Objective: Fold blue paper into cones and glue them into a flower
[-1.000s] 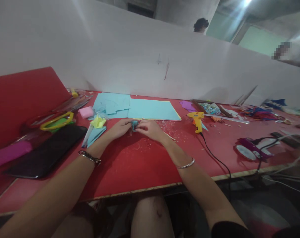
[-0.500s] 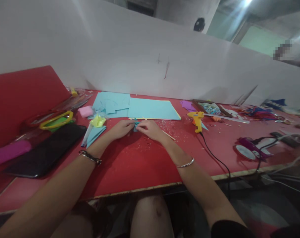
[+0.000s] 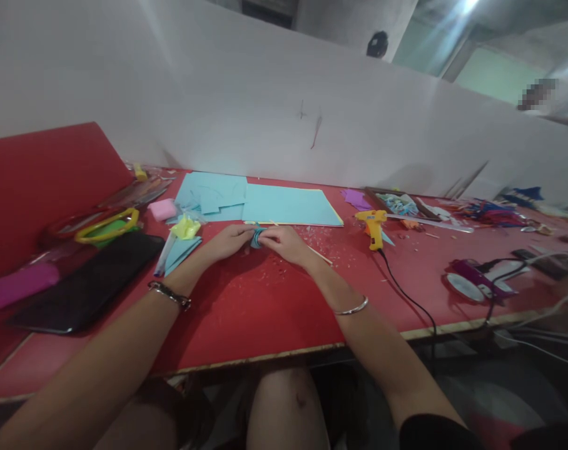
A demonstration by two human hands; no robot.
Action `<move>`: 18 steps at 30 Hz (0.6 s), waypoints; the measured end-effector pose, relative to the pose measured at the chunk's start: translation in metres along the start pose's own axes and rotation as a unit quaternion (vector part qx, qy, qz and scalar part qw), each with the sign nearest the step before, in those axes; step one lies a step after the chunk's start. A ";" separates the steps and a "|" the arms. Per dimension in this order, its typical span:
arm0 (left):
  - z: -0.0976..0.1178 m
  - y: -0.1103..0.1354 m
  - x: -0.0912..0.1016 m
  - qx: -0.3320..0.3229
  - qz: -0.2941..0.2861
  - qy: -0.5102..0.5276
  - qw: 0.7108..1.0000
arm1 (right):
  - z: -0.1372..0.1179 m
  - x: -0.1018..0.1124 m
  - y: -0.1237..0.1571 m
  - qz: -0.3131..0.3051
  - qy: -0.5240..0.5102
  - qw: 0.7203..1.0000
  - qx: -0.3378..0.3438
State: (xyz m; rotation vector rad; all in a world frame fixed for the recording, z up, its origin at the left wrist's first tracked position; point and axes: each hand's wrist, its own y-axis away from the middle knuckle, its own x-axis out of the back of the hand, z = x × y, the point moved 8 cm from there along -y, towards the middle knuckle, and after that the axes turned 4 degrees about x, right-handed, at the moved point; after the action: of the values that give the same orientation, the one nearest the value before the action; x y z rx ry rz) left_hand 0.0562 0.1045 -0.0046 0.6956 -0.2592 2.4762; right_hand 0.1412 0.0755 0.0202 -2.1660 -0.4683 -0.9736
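Note:
Between my two hands is a small piece of rolled or folded blue paper, partly hidden by the fingers. My left hand pinches it from the left side. From the right, my right hand grips it with closed fingertips. A thin pale stick lies on the red table just beside my right hand. Behind the hands rests a stack of light blue paper sheets, with more blue sheets to its left.
A yellow glue gun stands on the right, its black cord running over the table edge. A black phone-like slab, yellow-handled scissors and folded blue pieces lie left. A purple device sits far right.
The blue paper piece shows slightly more between the fingers, its curled layers plainer. Both hands stay in nearly the same place.

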 end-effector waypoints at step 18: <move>0.007 0.002 0.004 -0.044 0.023 -0.029 0.998 | -0.008 0.010 0.002 0.023 0.086 0.996 -0.023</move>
State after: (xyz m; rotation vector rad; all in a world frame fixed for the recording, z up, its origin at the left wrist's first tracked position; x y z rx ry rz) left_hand 0.0552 0.1019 0.0031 0.7325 -0.4087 2.4737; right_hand 0.1449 0.0687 0.0309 -2.1011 -0.3152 -1.1430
